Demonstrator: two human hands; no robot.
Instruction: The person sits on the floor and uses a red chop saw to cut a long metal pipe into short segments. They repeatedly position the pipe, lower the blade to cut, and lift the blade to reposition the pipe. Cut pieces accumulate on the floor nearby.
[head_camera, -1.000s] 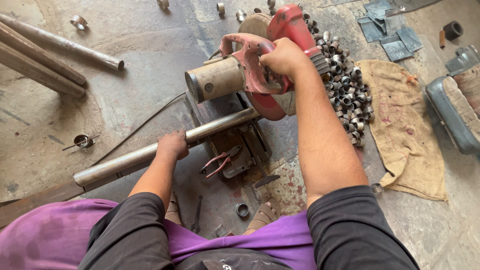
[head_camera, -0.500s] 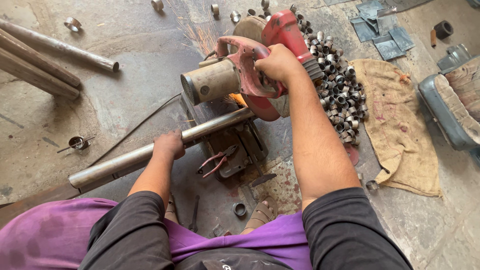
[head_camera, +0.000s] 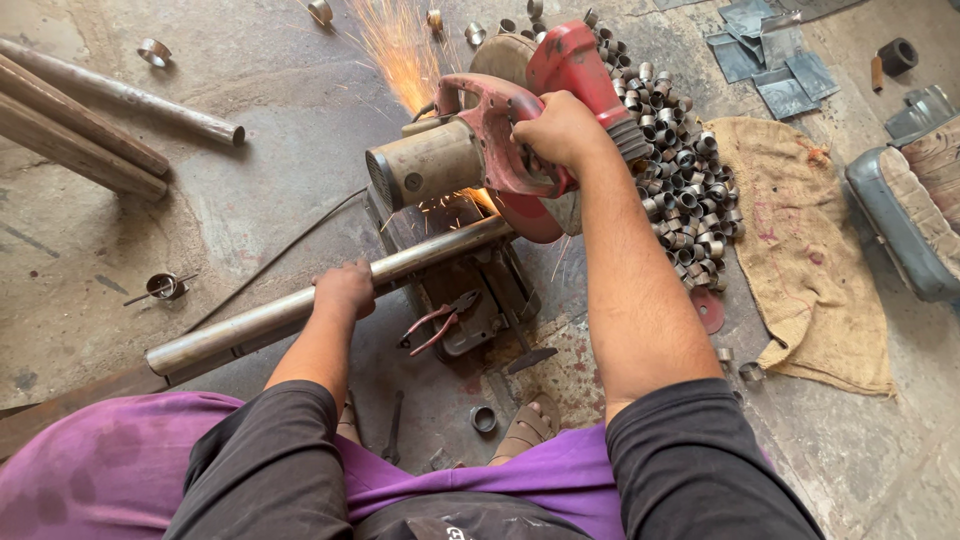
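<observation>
A red chop saw (head_camera: 500, 140) sits on the concrete floor in front of me. My right hand (head_camera: 560, 130) grips its red handle and holds it pressed down. A long steel pipe (head_camera: 250, 320) lies across the saw's base, running from lower left to the blade. My left hand (head_camera: 345, 290) clasps the pipe near its middle. Orange sparks (head_camera: 400, 50) fly up and away from the cut where the blade meets the pipe. A pair of red-handled pliers (head_camera: 440, 320) rests on the saw base just below the pipe.
A heap of several short cut pipe rings (head_camera: 680, 170) lies right of the saw, beside a burlap sack (head_camera: 810, 250). Spare pipes (head_camera: 110, 100) lie at far left. Loose rings (head_camera: 155, 50) dot the floor. Metal sheets (head_camera: 760, 60) and a grey padded seat (head_camera: 910, 220) are at right.
The saw head has come down onto the pipe and sparks now spray from the cut. Both hands keep their grips.
</observation>
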